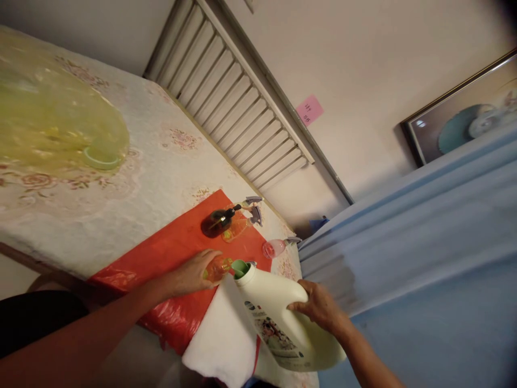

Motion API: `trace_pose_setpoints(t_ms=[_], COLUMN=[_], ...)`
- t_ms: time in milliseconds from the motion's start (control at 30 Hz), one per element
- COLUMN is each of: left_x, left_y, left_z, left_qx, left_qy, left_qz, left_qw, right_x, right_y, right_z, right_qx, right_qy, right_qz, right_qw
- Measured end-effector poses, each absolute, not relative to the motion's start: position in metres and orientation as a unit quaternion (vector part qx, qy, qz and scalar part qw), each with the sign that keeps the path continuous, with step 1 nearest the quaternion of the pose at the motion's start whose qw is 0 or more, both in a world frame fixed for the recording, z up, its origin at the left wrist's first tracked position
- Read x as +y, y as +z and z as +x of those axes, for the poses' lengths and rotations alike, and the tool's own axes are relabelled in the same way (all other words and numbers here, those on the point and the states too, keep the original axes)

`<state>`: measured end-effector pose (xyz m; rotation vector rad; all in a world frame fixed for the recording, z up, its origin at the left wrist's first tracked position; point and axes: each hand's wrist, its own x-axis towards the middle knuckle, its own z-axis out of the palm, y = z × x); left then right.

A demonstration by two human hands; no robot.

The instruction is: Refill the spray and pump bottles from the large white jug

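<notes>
Both forearms reach forward, left hand (193, 274) cupped in a grip, right hand (319, 306) clenched.

glossy white plastic jug (278, 318), crinkly shiny red plastic sheet (177, 253)

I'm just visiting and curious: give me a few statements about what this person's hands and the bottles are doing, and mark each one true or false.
1. The right hand grips the handle of a big white jug. True.
2. The jug's green spout is tipped toward a small orange bottle. True.
3. The left hand rests flat on the table, touching nothing. False: its fingers are wrapped around the small orange bottle.
4. The bottles stand on a blue sheet. False: they stand on a red sheet.
5. A dark brown pump bottle stands farther back on the red sheet. True.
</notes>
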<state>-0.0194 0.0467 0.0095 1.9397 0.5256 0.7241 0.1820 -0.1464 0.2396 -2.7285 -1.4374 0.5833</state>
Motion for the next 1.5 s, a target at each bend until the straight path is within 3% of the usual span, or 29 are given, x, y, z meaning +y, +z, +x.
trace_pose_setpoints(t_ms=[1500], left_x=[0.044], left_y=[0.015], left_z=[-0.020], left_qx=[0.224], left_qy=[0.304], left_qz=[0.781], left_qw=[0.498], right_x=[-0.141], right_y=[0.247], right_z=[0.179], right_qx=[-0.471], right_qy=[0.188], right_qz=[-0.862], right_qw=[-0.014])
